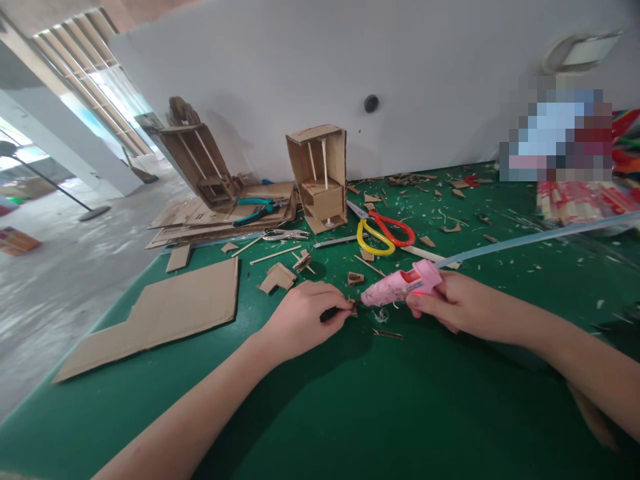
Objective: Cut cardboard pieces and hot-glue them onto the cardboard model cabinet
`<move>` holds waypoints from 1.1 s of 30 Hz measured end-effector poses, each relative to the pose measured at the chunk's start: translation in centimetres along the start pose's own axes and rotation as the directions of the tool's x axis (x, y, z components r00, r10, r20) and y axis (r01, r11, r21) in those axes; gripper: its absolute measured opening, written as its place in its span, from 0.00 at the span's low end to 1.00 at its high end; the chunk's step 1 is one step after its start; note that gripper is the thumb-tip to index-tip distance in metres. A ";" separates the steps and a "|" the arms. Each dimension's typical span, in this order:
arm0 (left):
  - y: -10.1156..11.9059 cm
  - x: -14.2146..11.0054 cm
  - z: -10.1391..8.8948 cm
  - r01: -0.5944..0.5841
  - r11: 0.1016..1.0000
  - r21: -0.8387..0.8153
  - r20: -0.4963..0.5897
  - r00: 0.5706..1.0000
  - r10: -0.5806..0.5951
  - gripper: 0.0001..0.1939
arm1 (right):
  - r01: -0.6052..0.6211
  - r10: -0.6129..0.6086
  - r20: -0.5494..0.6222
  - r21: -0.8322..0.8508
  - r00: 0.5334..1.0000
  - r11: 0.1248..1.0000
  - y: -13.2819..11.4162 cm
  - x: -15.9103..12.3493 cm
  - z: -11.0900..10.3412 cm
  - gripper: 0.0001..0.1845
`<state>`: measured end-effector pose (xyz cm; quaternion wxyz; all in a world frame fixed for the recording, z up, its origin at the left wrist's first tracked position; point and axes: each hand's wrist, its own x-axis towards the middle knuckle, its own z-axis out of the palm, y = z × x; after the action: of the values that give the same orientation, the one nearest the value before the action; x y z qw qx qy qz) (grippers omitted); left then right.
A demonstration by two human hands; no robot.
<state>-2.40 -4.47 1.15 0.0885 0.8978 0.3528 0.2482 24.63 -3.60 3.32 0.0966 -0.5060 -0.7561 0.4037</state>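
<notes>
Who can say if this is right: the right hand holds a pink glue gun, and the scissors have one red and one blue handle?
Not quite: the scissors have one red and one yellow handle, not blue, as the head view shows. The right hand does hold the pink glue gun.

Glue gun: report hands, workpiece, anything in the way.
Right hand grips pink glue gun. Left hand pinches small brown piece near nozzle. Loose scrap nearby.

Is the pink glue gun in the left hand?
No, the right hand grips the pink glue gun, while the left hand pinches a small brown piece.
</notes>
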 end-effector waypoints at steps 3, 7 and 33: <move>-0.1 0.0 0.1 0.001 1.000 -0.001 -0.011 1.000 -0.001 0.08 | 0.015 -0.015 -0.003 -0.024 1.000 1.000 0.4 0.1 0.1 0.23; -0.1 0.0 0.0 -0.006 1.000 -0.011 -0.007 1.000 0.006 0.08 | 0.039 -0.043 -0.041 -0.080 0.998 0.996 1.0 0.3 0.3 0.23; -0.2 0.1 0.1 -0.010 0.998 -0.058 -0.003 1.000 0.010 0.09 | 0.018 -0.020 -0.039 -0.060 0.999 0.998 0.9 0.1 0.3 0.26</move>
<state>-2.41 -4.25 1.07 0.1129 0.8962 0.3412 0.2601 25.05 -3.52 2.49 0.1002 -0.5093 -0.7707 0.3697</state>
